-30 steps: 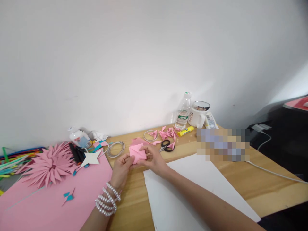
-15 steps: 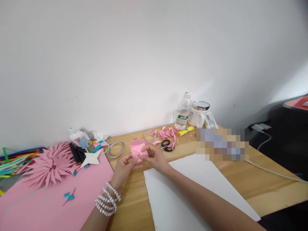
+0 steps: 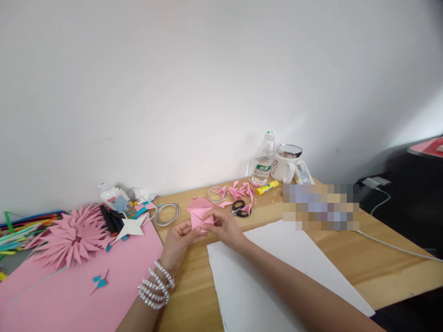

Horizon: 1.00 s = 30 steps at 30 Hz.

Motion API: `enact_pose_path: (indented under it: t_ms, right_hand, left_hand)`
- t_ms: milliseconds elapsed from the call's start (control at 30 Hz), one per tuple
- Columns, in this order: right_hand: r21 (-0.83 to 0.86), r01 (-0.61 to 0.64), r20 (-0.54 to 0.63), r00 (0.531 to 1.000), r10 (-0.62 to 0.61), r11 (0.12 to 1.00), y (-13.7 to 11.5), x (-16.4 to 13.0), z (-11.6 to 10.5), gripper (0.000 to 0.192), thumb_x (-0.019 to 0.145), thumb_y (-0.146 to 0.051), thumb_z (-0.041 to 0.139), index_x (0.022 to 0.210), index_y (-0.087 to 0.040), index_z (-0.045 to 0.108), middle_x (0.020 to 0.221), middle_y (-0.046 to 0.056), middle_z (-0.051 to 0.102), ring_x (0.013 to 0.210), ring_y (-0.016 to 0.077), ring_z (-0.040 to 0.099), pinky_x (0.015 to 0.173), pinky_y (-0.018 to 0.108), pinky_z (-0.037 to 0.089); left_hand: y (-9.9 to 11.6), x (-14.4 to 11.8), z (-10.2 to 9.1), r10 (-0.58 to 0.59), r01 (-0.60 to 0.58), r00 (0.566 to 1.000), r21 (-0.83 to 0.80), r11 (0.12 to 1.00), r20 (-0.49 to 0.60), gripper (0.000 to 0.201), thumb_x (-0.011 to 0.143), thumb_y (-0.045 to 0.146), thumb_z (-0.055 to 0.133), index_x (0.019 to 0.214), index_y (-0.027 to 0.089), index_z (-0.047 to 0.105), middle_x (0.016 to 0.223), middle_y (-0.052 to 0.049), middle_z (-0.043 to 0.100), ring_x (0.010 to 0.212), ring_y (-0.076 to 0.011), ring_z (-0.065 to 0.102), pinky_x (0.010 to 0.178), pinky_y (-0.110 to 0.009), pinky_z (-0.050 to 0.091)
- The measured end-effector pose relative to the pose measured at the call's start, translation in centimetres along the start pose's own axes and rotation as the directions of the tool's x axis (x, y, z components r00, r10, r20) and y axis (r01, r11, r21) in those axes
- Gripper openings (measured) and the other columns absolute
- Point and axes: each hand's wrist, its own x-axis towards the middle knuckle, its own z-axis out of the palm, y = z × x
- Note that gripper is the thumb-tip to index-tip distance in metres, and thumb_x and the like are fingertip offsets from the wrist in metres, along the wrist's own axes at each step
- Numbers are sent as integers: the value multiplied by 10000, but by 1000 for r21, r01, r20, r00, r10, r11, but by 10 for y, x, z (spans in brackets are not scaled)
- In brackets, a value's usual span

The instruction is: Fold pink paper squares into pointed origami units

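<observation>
Between my hands is a small square of pink folded paper (image 3: 198,216) with diagonal creases, held above the wooden table. My left hand (image 3: 181,236), with pearl strands at the wrist, pinches its lower left edge. On the right side, my right hand (image 3: 223,227) grips the same paper, thumb and fingertips on its folds. Just behind lie a larger pink paper piece (image 3: 200,203) and black-handled scissors (image 3: 238,208). Several pink folded points (image 3: 242,190) rest farther back. The fingers under the paper are partly hidden.
A large pink paper flower (image 3: 74,237) sits on a pink sheet (image 3: 128,276) at left. White board (image 3: 256,281) lies under my right forearm. At the back stand a water bottle (image 3: 263,161), a mug (image 3: 285,166) and a yellow glue stick (image 3: 267,187). A coiled cable (image 3: 166,215) lies left.
The pink folded paper has shifted slightly right and turned a little in my fingers. Both hands keep hold of it; the other things stay where they were.
</observation>
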Motion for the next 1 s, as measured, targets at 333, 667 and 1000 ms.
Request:
enact_pose_path:
  t_ms: [333, 667, 1000]
  right_hand:
    - [-48, -33, 69, 997, 36, 998, 3, 3, -4, 210, 646, -306, 667, 836, -215, 673, 744, 12, 534, 649, 118, 491, 543, 215, 410]
    - [1, -47, 91, 995, 47, 999, 5, 4, -4, 251, 645, -338, 665, 841, -182, 672, 716, 14, 573, 573, 100, 492, 516, 217, 403]
    - [84, -121, 81, 990, 114, 989, 8, 3, -3, 215, 639, -256, 653, 838, -176, 671, 725, 8, 593, 538, 82, 465, 497, 208, 373]
  left_hand:
    - [2, 0, 0, 0, 0, 999, 5, 1000, -48, 324, 561, 225, 743, 847, 103, 651, 778, -83, 713, 717, -211, 662, 678, -304, 539]
    - [-7, 3, -4, -27, 25, 997, -28, 999, -67, 319, 568, 287, 740, 803, 90, 653, 745, -97, 712, 693, -225, 667, 661, -329, 549]
    - [-6, 3, -3, -27, 25, 996, -20, 999, -80, 346, 495, 246, 780, 789, 102, 667, 735, -88, 714, 662, -220, 668, 636, -310, 550]
